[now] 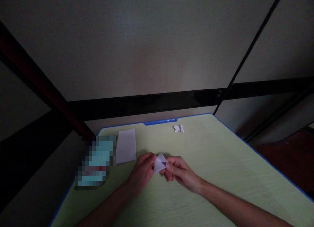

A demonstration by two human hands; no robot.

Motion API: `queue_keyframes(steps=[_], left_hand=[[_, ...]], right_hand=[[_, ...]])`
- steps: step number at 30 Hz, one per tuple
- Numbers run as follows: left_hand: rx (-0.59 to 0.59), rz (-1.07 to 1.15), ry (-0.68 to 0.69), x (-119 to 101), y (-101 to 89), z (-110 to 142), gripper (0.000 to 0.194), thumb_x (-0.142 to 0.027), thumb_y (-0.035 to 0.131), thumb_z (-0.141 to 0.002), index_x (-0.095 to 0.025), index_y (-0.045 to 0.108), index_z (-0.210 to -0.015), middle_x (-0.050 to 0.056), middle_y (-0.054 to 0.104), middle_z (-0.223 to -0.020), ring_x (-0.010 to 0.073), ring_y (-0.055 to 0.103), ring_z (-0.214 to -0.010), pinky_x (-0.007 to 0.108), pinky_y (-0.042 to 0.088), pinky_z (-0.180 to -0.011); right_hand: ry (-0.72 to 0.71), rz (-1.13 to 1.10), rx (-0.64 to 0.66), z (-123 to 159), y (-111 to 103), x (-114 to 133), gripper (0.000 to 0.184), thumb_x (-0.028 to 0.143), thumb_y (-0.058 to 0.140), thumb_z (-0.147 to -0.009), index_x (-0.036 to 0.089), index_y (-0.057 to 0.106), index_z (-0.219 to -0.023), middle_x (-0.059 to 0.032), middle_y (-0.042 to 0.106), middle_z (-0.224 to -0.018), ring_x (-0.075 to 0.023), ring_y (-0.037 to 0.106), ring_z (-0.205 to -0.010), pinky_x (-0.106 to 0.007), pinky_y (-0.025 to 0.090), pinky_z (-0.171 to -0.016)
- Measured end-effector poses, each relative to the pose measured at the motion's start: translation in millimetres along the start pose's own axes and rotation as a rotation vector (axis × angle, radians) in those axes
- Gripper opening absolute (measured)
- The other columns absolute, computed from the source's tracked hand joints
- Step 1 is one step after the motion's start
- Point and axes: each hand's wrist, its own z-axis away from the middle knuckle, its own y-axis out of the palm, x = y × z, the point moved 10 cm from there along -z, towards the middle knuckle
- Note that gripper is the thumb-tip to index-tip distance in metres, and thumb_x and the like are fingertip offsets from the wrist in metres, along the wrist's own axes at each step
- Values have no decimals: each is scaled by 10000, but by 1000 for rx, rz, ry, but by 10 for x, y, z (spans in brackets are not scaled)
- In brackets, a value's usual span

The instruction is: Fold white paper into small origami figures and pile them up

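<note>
A small piece of folded white paper (160, 164), roughly triangular at its top, is held between my two hands above the near middle of the table. My left hand (144, 168) pinches its left edge between thumb and fingers. On the other side, my right hand (180, 171) grips the right edge, the thumb lying on a fold and the other fingers curled below. The fingertips behind the paper are partly hidden.
A stack of white paper (126, 146) lies left of my hands on the pale table (220, 174). Beside it is a pixelated, bluish flat object (99, 161). Small folded paper pieces (179, 128) lie near the far edge, close to a blue pen groove (160, 121). Panelled doors (147, 50) rise behind.
</note>
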Motion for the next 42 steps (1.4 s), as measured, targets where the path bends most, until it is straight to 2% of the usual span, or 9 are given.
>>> queue_keyframes(steps=[5, 10, 17, 24, 28, 31, 37, 39, 42], left_hand=[[61, 9, 8, -7, 23, 0, 229, -253, 704, -484, -120, 555, -596, 6, 590, -520, 124, 520, -484, 225, 357, -491], [218, -178, -1, -16, 156, 27, 158, -236, 609, -596, -94, 565, -648, 45, 595, -506, 158, 535, -493, 248, 347, -502], [-17, -475, 83, -60, -115, -41, 217, -312, 587, -624, -116, 519, -560, -14, 526, -443, 80, 427, -400, 189, 268, -414], [-29, -438, 50, -32, -129, -27, 248, -352, 581, -619, -123, 496, -577, -19, 517, -465, 77, 418, -408, 187, 260, -405], [-11, -358, 8, 16, -111, -18, 242, -359, 560, -631, -125, 498, -621, -17, 522, -480, 89, 445, -432, 190, 296, -424], [-12, -373, 77, -31, -83, -24, 219, -336, 546, -647, -134, 470, -607, -26, 505, -481, 86, 449, -437, 185, 306, -424], [-120, -426, 374, -309, -22, 114, 173, -211, 548, -657, -181, 476, -812, -7, 575, -716, 108, 528, -610, 186, 385, -531], [-67, -468, 374, -270, 65, 154, 180, -231, 511, -693, -164, 520, -860, 44, 586, -848, 137, 541, -719, 209, 403, -609], [88, -424, 305, -131, 202, 169, 427, -232, 586, -631, -174, 480, -1041, 71, 572, -980, 170, 541, -788, 228, 411, -641]], right_hand=[[54, -192, -14, -7, -9, -39, 272, 332, 595, -655, 95, 524, -541, 16, 497, -431, -55, 412, -388, -195, 282, -420], [64, -119, -24, -14, -44, -92, 284, 340, 565, -681, 94, 523, -545, 14, 497, -428, -62, 416, -397, -205, 273, -433], [19, 23, 3, -13, -33, -20, 263, 315, 570, -682, 94, 521, -548, 19, 498, -458, -63, 426, -446, -206, 301, -475], [93, -224, -77, -21, -91, -27, 188, 264, 632, -630, 101, 542, -654, -1, 560, -560, -50, 473, -465, -167, 341, -446], [109, -213, -102, -25, -135, -65, 180, 257, 635, -631, 92, 567, -627, -6, 568, -542, -30, 454, -429, -149, 314, -423], [98, -183, -145, -27, -188, -77, 190, 263, 647, -615, 98, 562, -576, 13, 544, -476, -20, 414, -389, -147, 271, -395], [-31, -33, -287, 15, -352, 41, 213, 240, 672, -577, 112, 518, -504, 65, 442, -385, -15, 317, -349, -162, 180, -358], [-89, 1, -301, 39, -363, 100, 245, 219, 670, -580, 121, 472, -475, 77, 407, -380, -14, 292, -354, -166, 164, -362], [-148, 6, -253, 46, -308, 156, 265, 207, 663, -587, 133, 433, -478, 75, 413, -412, -24, 315, -383, -171, 198, -387]])
